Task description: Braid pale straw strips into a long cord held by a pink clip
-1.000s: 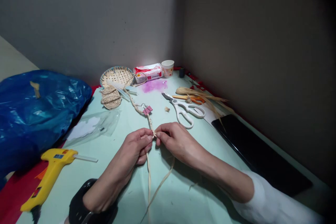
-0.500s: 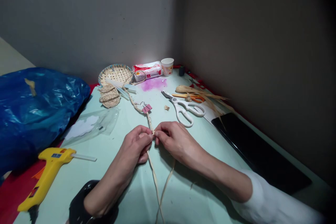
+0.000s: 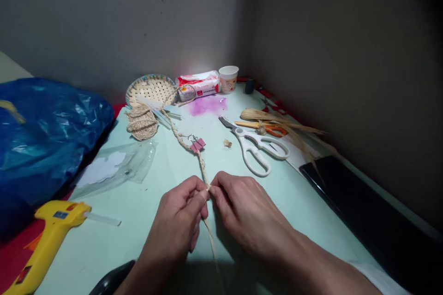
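Observation:
A thin braid of pale straw-like strands (image 3: 202, 166) runs from the back of the table down to my fingers. A pink binder clip (image 3: 197, 144) grips it partway along. My left hand (image 3: 183, 214) pinches the braid's near end between thumb and forefinger. Right beside it, my right hand (image 3: 242, 207) pinches the same spot, thumb against forefinger. Below the left fingers a loose strand (image 3: 213, 246) trails toward me. The fingertips hide how the strands cross there.
White scissors (image 3: 254, 145) and orange-handled scissors (image 3: 277, 130) lie right, by dried fibre (image 3: 263, 115) and a black slab (image 3: 360, 212). A yellow glue gun (image 3: 51, 235), blue bag (image 3: 48, 147), clear packet (image 3: 117, 170), twine (image 3: 141, 122), woven basket (image 3: 151, 90) and paper cup (image 3: 228, 78) surround the work.
The view has shifted closer, so my hands appear lower and larger. Both hands keep their pinch on the braid. Two trailing strands showed before; one shows now.

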`<action>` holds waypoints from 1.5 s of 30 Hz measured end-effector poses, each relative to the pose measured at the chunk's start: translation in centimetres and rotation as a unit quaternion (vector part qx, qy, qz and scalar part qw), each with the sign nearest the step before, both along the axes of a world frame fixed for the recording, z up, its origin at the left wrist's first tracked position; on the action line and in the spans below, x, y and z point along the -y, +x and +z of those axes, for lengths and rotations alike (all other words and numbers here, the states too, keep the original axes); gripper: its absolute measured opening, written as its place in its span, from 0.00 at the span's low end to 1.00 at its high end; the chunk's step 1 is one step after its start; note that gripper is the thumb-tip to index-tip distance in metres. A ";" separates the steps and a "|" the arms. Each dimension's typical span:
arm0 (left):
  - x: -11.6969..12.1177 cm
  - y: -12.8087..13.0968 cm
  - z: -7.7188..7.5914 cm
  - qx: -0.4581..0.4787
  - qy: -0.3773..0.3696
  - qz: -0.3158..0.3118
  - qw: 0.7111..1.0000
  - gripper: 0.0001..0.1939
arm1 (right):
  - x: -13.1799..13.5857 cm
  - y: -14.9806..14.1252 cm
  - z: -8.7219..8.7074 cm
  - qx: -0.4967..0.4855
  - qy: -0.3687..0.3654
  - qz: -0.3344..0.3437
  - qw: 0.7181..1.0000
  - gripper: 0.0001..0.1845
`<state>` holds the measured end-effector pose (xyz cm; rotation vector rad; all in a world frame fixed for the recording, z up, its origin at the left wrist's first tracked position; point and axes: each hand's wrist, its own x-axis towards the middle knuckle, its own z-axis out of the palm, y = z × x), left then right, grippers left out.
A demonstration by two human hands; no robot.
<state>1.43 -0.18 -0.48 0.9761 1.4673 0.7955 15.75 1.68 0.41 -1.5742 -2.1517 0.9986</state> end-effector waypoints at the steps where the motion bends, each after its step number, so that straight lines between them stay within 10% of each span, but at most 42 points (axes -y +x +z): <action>1: -0.1 0.0 0.1 0.014 -0.013 -0.002 1.000 0.13 | -0.1 0.0 0.1 0.009 -0.004 0.006 1.000 0.10; 11: -0.8 -0.4 1.1 0.086 -0.079 0.005 0.993 0.14 | -0.2 -0.2 0.3 0.042 -0.027 -0.011 0.999 0.07; 20: -0.7 -0.2 0.7 0.025 0.021 -0.001 0.999 0.12 | 0.5 0.2 0.1 -0.046 0.008 0.009 0.999 0.12; 25: -0.3 0.3 0.5 -0.003 0.066 0.028 0.997 0.12 | 2.0 0.7 0.1 0.058 0.186 -0.025 0.980 0.11; 34: -0.4 -0.2 0.4 0.101 0.036 -0.004 0.994 0.13 | 4.5 -1.0 -1.4 0.091 0.496 0.049 0.862 0.10; 45: -0.7 -1.0 0.7 0.130 0.016 -0.053 0.990 0.15 | 4.0 -0.3 -0.7 0.106 0.422 0.064 0.898 0.08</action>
